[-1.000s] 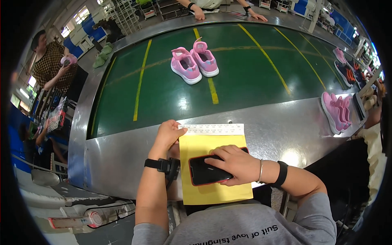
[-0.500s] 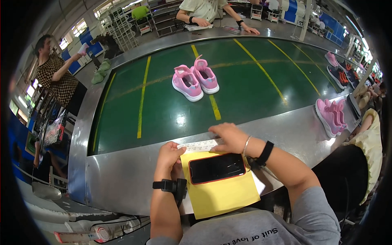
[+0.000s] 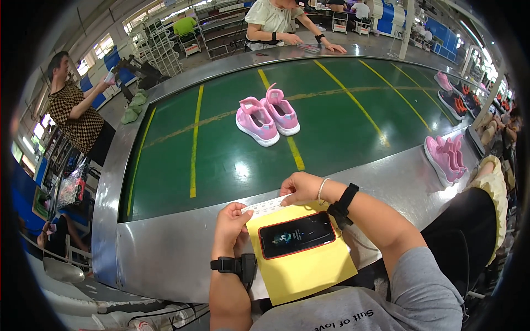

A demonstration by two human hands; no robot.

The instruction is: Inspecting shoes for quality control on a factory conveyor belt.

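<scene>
The white printed strip (image 3: 268,206) was seen along the top edge of the yellow sheet (image 3: 306,278), at the near metal border (image 3: 165,256) of the green belt (image 3: 165,171). Its left end was kept pinched between the thumb and curled fingers of the left hand (image 3: 231,222). The right hand (image 3: 302,187) had been shifted: a second earlier it was laid over the phone (image 3: 309,237); now the strip's right part was gripped between its thumb and fingertips. The phone was left untouched on the sheet, its screen, dark before, now lit. It was judged that attention had been passed from phone to strip, which was now controlled from both sides. No contact was made with the pink shoes (image 3: 258,126) on the belt.
</scene>
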